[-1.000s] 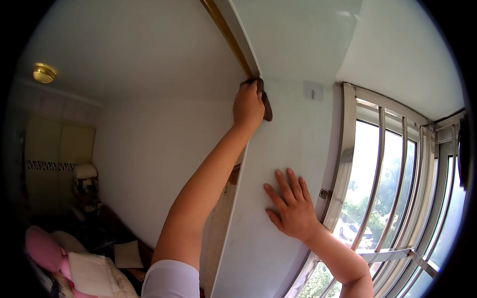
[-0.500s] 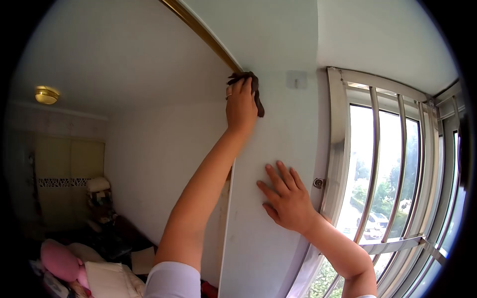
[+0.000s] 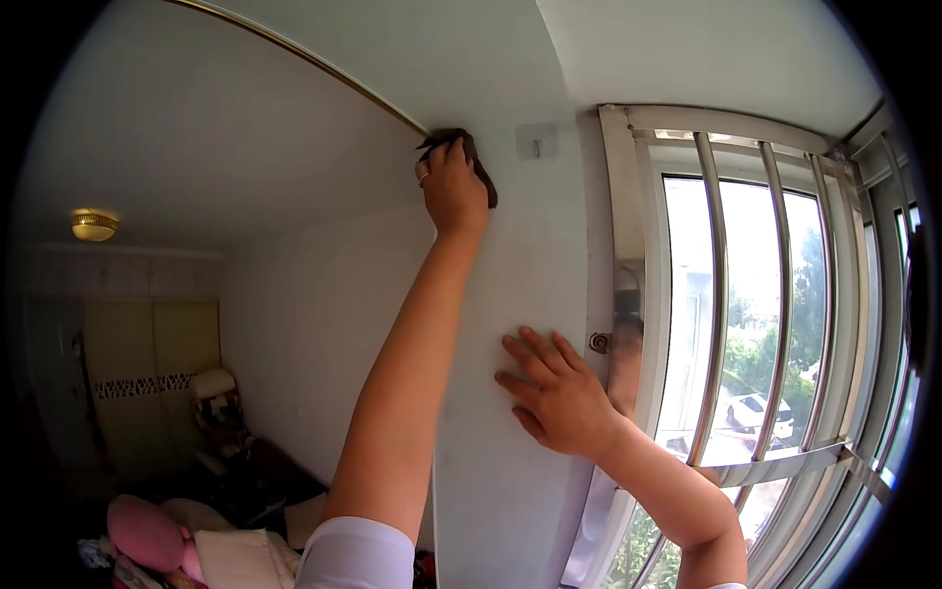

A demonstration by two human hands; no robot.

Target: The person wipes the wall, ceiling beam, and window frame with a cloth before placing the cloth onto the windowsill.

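My left hand (image 3: 457, 194) reaches up and is closed around a dark brown cloth (image 3: 485, 181). It presses the cloth to the pale wall panel (image 3: 510, 265), right at the upper corner where a gold-coloured trim strip (image 3: 343, 80) ends. A ring shows on one finger. Lower down, my right hand (image 3: 567, 401) lies against the same panel with its fingers spread and nothing held. A clear adhesive hook (image 3: 537, 143) is stuck on the panel, to the right of the cloth.
Metal window bars (image 3: 716, 294) stand close on the right, with a small round fitting (image 3: 600, 343) beside my right hand. Through the opening on the left are a ceiling lamp (image 3: 94, 226), a cabinet (image 3: 147, 412), a pink plush item (image 3: 145, 530) and cream bedding (image 3: 240, 562).
The camera view has shifted, so the panel and window sit further left in the picture. My left hand keeps the cloth at the corner; my right hand stays spread on the panel.
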